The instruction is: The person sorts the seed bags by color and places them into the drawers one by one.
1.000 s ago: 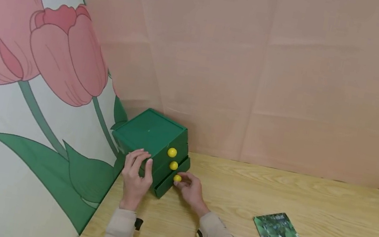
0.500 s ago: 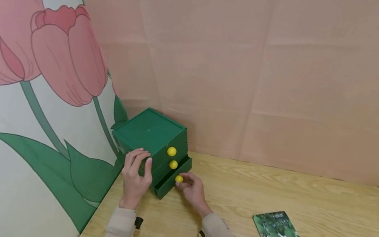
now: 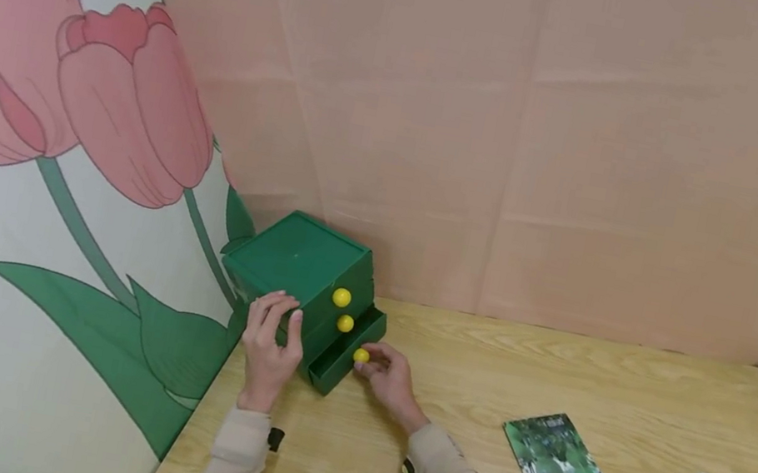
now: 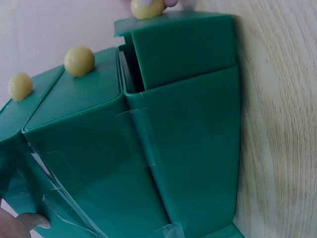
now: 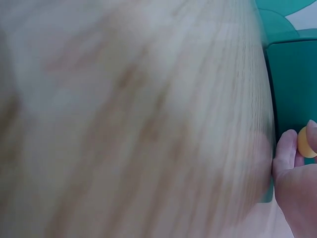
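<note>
Right fingers: pinching lowest yellow knob | knob: between them, on jutting drawer | left fingers: loose, at cabinet

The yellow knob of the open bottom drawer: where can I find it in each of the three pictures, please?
Head: the yellow knob is below the picture's centre, held by the right hand.
Left wrist: at the top edge, near the middle, partly cut off.
Right wrist: at the right edge, below mid-height, partly covered by the thumb.
Shared landmark: the green drawer box.
</note>
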`<action>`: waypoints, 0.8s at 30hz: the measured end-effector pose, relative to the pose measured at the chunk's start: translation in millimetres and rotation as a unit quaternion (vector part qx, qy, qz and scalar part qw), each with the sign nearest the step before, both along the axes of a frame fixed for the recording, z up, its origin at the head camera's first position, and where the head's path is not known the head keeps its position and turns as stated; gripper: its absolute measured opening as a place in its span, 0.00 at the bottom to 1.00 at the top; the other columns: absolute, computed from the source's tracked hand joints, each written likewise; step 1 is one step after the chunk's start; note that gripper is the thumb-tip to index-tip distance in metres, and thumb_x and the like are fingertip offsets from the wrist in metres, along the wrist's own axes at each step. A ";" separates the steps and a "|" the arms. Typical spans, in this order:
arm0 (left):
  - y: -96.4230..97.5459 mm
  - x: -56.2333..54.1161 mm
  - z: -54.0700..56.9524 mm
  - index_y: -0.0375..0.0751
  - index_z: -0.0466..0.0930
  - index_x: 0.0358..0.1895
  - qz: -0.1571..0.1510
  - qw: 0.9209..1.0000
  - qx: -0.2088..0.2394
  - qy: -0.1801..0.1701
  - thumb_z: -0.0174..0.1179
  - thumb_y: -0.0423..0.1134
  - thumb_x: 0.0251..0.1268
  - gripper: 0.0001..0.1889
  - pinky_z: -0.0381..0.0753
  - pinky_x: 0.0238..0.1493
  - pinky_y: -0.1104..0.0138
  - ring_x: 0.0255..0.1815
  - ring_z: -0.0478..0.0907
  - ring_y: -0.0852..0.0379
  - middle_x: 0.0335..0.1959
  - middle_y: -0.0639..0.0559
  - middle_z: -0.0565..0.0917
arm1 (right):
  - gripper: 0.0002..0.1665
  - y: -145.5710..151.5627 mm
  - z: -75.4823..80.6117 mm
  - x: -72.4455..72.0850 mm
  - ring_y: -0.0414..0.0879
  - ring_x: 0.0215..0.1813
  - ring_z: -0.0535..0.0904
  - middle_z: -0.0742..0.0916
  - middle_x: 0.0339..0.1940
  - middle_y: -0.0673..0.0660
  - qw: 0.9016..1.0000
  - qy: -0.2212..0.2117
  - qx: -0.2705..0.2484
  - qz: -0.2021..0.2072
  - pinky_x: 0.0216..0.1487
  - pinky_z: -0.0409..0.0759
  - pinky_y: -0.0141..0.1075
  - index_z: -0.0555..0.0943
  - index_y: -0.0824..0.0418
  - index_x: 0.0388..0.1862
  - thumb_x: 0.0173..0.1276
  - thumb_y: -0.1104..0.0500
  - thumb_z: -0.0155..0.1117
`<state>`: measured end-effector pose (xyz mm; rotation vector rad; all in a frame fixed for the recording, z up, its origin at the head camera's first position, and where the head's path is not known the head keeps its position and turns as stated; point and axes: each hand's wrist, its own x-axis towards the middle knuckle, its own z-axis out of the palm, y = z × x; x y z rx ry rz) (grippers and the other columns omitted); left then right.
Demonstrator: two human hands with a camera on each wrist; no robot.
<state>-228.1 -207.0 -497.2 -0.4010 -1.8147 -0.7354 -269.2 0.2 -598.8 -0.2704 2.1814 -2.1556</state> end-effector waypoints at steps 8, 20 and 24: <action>-0.6 0.3 1.6 0.34 0.88 0.47 -0.003 1.000 0.004 -0.008 0.65 0.32 0.75 0.06 0.78 0.72 0.65 0.59 0.81 0.37 0.50 0.38 0.86 | 0.18 3.8 2.5 -0.4 0.54 0.48 0.88 0.89 0.50 0.66 1.000 -0.004 0.006 0.002 0.46 0.89 0.31 0.87 0.66 0.54 0.65 0.75 0.74; -0.2 0.3 0.2 0.35 0.88 0.47 0.001 1.000 0.009 -0.011 0.66 0.28 0.71 0.06 0.76 0.74 0.68 0.58 0.81 0.38 0.50 0.39 0.86 | 0.18 11.7 3.3 6.5 0.54 0.51 0.88 0.88 0.52 0.67 1.000 -0.013 0.004 0.006 0.50 0.89 0.32 0.87 0.67 0.55 0.67 0.75 0.73; 0.4 0.0 -0.5 0.35 0.88 0.47 0.002 1.000 0.007 -0.010 0.66 0.29 0.71 0.06 0.76 0.74 0.68 0.59 0.81 0.38 0.51 0.39 0.86 | 0.18 14.9 1.6 8.9 0.55 0.53 0.88 0.87 0.53 0.68 1.000 -0.021 -0.004 0.008 0.52 0.89 0.33 0.86 0.68 0.56 0.68 0.75 0.72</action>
